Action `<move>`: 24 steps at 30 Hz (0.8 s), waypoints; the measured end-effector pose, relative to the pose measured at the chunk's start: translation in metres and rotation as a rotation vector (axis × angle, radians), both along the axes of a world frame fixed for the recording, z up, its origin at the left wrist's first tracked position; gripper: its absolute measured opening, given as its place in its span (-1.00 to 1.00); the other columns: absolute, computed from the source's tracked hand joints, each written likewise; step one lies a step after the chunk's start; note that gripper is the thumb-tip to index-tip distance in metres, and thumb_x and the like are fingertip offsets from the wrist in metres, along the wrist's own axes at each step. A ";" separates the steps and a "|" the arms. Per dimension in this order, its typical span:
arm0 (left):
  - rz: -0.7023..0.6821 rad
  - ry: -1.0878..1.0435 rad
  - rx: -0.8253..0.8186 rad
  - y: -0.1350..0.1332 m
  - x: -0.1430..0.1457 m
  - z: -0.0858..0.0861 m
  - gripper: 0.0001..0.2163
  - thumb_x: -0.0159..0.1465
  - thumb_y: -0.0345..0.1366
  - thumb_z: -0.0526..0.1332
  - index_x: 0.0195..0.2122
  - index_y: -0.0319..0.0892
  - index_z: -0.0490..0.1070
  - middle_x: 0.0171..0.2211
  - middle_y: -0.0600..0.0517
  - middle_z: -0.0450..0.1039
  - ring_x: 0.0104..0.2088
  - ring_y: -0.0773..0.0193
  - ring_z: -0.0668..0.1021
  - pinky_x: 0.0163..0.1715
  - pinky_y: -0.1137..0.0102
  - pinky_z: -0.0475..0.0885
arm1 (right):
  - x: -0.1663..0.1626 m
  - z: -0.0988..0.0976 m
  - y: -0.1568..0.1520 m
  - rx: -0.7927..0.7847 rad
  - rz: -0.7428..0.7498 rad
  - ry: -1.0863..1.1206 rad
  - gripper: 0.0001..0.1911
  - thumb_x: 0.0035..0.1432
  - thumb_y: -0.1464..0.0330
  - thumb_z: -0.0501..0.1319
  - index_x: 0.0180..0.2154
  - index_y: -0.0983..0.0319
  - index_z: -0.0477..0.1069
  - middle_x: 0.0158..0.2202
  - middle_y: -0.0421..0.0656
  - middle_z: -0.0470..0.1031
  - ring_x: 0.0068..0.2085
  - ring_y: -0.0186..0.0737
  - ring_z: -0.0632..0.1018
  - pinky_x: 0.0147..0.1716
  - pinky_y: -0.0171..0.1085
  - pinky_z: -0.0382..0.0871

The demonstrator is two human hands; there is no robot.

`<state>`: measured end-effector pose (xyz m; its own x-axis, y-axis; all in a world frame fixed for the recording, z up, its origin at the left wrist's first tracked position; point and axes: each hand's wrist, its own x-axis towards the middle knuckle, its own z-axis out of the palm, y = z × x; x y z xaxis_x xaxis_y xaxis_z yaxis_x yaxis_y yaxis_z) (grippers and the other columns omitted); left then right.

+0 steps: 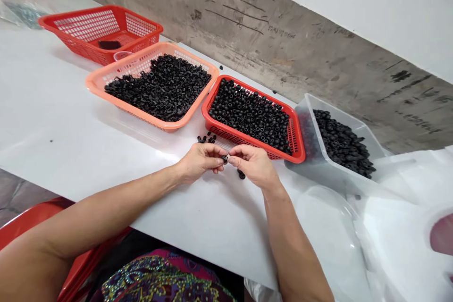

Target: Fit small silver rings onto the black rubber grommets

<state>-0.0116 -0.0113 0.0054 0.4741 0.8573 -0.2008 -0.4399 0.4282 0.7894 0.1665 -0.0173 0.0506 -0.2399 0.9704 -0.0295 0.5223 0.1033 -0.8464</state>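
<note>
Bare forearms (106, 212) extend, left hand (200, 163) and right hand (253, 165) with fingers (216, 153) pinching one small black bead (225, 159).

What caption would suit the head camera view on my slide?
Left hand and right hand pinch a small black piece above a white table beside a red basket.

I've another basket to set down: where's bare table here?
Bare white table lies left of the peach basket, above the left forearm. Crowded: the red basket and clear tub along the wall, and loose black beads by the left hand.
</note>
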 end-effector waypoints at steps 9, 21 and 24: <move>-0.061 -0.100 -0.102 0.002 -0.005 0.004 -0.82 -0.02 -0.46 0.38 -0.37 -0.30 0.47 -0.41 -0.07 0.53 -0.51 0.37 0.52 -0.48 0.45 0.37 | 0.038 -0.004 0.010 0.089 -0.088 -0.754 -0.79 0.14 0.39 0.11 -0.45 0.20 0.49 -0.52 -0.19 0.49 -0.45 -0.25 0.46 -0.40 -0.31 0.21; -0.147 0.003 -0.121 -0.004 0.002 -0.007 -0.79 -0.07 -0.46 0.38 -0.37 -0.29 0.46 -0.45 -0.02 0.51 -0.53 0.36 0.53 -0.50 0.45 0.37 | 0.009 -0.035 0.017 0.137 -0.028 -0.899 -0.89 0.13 0.39 0.19 -0.40 0.23 0.48 -0.36 -0.08 0.53 -0.30 -0.18 0.50 -0.28 -0.29 0.24; -0.206 0.035 -0.116 -0.006 0.004 -0.008 -0.80 -0.07 -0.46 0.37 -0.38 -0.29 0.48 -0.49 -0.01 0.50 -0.52 0.35 0.53 -0.51 0.45 0.37 | 0.004 -0.040 0.018 0.148 -0.019 -0.879 -0.86 0.16 0.41 0.17 -0.39 0.24 0.50 -0.35 -0.08 0.53 -0.28 -0.19 0.50 -0.23 -0.28 0.26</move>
